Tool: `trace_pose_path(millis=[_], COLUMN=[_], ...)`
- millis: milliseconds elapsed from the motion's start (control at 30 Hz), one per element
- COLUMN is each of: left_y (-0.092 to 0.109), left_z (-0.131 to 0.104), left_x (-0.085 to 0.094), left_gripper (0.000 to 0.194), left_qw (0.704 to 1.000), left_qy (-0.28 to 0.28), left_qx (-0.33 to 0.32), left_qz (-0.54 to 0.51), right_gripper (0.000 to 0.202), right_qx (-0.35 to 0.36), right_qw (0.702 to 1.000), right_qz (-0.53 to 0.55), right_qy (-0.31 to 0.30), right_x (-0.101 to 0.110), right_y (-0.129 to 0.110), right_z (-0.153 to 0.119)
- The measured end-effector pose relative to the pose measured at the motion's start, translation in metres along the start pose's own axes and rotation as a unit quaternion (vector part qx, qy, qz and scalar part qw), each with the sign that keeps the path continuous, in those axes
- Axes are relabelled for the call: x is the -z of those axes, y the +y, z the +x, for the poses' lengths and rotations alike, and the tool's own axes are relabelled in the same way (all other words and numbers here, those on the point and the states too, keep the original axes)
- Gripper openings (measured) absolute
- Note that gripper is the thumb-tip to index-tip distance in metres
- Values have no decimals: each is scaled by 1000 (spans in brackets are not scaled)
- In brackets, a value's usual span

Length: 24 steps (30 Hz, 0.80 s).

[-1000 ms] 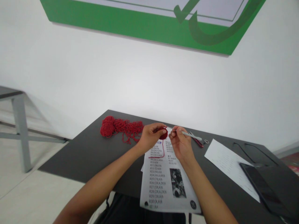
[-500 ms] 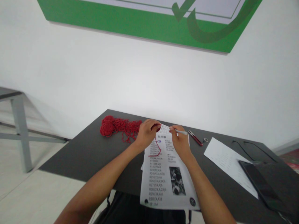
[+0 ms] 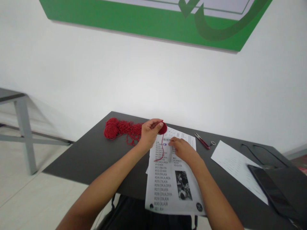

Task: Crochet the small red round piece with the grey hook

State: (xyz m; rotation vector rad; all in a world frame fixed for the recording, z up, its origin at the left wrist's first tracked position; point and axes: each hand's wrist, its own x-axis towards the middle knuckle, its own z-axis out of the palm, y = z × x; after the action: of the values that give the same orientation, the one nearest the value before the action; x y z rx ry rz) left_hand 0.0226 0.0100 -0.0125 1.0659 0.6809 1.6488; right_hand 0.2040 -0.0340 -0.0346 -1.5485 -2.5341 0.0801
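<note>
My left hand (image 3: 150, 132) pinches a small round red crochet piece (image 3: 163, 128) by its edge, raised over the top of the printed pattern sheet (image 3: 163, 188). From the piece a red yarn tail (image 3: 163, 150) hangs down across the printed rows. My right hand (image 3: 182, 147) is closed on a crochet hook (image 3: 170, 155) with a grey handle, blurred and slanting down over the sheet, apart from the crochet piece. Left of my left hand lies the red yarn (image 3: 111, 128), a ball with a loose tangle that runs behind my fingers.
Red-handled thread snips (image 3: 202, 141) and a small metal ring (image 3: 212, 143) lie right of the sheet. Further right are another paper (image 3: 236, 169), a dark phone-like device (image 3: 271, 188) and glasses (image 3: 259, 155) on the dark table (image 3: 79, 159). A wall stands behind.
My right hand has dropped away from the crochet piece, and the hook has swung to point downward. My left hand has lifted slightly, so the round red piece now shows its face.
</note>
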Motion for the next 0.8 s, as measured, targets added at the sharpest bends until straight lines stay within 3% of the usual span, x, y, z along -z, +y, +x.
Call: trace_pose_path(millis=[133, 300, 500, 700, 800], left_y=[2, 7, 6, 1, 2], left_z=[-5, -12, -18, -18, -18], left_x=[-3, -5, -7, -9, -9], left_gripper=[28, 24, 19, 24, 24], left_qw=[1000, 999, 997, 997, 998], left_qy=[-8, -42, -62, -50, -45], left_qx=[7, -12, -52, -37, -51], left_qz=[5, 24, 13, -35, -10], right_gripper=[30, 24, 20, 26, 20], right_qx=[-19, -40, -96, -116, -126], right_qw=[999, 999, 995, 992, 990], right_qz=[-28, -21, 2, 39, 57], right_qy=[11, 23, 6, -6, -13], right_x=[-1, -19, -31, -27, -25], right_y=[-12, -28, -23, -19, -16], right_z=[3, 15, 18, 12, 12])
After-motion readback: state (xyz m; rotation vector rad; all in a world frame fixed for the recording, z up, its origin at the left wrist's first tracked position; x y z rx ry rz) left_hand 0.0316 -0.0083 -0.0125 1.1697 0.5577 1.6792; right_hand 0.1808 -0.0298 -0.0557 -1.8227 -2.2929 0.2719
